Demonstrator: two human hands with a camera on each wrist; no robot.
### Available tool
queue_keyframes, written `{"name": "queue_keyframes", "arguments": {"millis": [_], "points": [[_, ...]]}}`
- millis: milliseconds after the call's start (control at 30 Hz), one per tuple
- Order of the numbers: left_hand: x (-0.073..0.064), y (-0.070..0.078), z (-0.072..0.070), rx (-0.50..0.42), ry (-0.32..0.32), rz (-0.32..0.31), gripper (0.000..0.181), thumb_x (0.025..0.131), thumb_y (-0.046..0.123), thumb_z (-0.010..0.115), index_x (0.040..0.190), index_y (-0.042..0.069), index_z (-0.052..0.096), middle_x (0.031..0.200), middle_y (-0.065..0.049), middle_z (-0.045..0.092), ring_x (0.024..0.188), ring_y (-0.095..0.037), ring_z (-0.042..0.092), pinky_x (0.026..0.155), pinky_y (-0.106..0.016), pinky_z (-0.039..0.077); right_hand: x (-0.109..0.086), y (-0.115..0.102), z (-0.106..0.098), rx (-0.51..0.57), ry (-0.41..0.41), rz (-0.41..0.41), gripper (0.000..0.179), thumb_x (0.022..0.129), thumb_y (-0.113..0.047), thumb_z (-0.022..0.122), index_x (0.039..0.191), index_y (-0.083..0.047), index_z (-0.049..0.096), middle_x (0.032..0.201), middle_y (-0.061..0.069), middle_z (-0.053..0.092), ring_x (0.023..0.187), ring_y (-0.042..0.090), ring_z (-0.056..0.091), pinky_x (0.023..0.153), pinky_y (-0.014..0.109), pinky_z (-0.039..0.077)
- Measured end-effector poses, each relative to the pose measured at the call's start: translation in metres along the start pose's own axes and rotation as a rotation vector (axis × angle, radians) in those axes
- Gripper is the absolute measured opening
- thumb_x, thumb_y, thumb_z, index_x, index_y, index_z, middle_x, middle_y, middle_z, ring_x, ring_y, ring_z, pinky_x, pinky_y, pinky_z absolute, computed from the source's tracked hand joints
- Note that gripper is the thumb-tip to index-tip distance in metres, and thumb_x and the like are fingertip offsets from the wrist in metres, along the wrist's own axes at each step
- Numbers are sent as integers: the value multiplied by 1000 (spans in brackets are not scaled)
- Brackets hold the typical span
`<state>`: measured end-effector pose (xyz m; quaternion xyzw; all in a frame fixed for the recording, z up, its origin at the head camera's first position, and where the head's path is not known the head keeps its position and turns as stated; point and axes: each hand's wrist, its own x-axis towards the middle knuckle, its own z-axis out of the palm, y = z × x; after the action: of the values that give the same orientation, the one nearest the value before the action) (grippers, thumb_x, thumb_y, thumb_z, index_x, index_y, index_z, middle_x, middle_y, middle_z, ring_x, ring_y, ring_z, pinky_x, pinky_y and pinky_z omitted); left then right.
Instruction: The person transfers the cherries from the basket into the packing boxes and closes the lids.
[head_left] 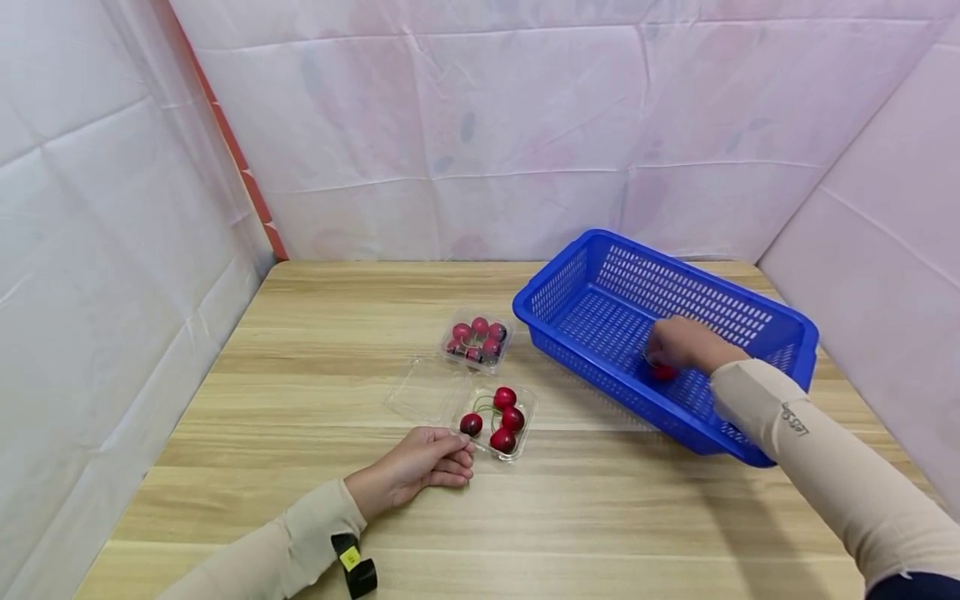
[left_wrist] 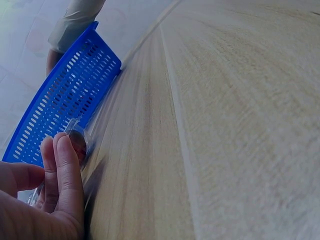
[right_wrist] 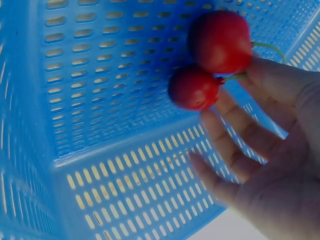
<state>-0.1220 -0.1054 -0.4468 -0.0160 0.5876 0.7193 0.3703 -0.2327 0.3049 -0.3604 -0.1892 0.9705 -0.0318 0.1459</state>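
Observation:
My left hand (head_left: 420, 467) pinches the near left corner of an open clear plastic box (head_left: 531, 408) between thumb and fingers. Several dark red cherries (head_left: 512, 418) with green stems lie in that box. Its transparent lid (head_left: 423, 390) is folded out flat to the left. Inside the blue basket (head_left: 600, 375), my right hand (head_left: 684, 343) has thumb and fingers at the stems of two red cherries (right_wrist: 220, 42), pinching them. In the left wrist view, the left fingers (left_wrist: 67, 175) partly cover the box and one dark cherry (left_wrist: 77, 144).
A second clear box (head_left: 452, 321) full of cherries stands behind the open one, close to the basket's left end. The wooden table (head_left: 300, 375) is bordered by pale cloth walls (head_left: 465, 125) at the back and both sides. A black strap (head_left: 356, 567) sits by the left sleeve.

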Motion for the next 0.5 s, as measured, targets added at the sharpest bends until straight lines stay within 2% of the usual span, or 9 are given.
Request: {"name": "queue_keyframes", "arguments": {"millis": [100,200,333,500], "points": [[0,0,0,0,-1,-1,22,97,16,54,99,-5,62,75,-2,66,69,-10,67,70,-25,60,1,0,-1,28,52,-85,8,80,0,67,75,-5,71,66,-2,62,59,12,53,54,29,51],[0,0,0,0,0,-3,22,98,16,54,98,-4,62,75,-2,66,69,-10,67,70,-25,60,1,-3,-3,61,86,-128,7,81,1,68,76,-4,71,67,-2,62,60,11,53,56,30,52],[0,0,0,2,1,-7,22,98,17,54,98,-4,62,75,-2,67,69,-10,67,69,-25,60,1,-7,-7,100,108,-141,4,82,0,69,84,-2,72,72,0,65,63,12,55,59,32,54],[1,0,-1,2,-1,-7,23,97,17,54,99,-4,62,76,-2,67,69,-10,67,69,-25,60,0,-12,-10,127,111,-141,12,81,2,69,91,-4,72,77,4,68,68,13,60,63,35,56]]}}
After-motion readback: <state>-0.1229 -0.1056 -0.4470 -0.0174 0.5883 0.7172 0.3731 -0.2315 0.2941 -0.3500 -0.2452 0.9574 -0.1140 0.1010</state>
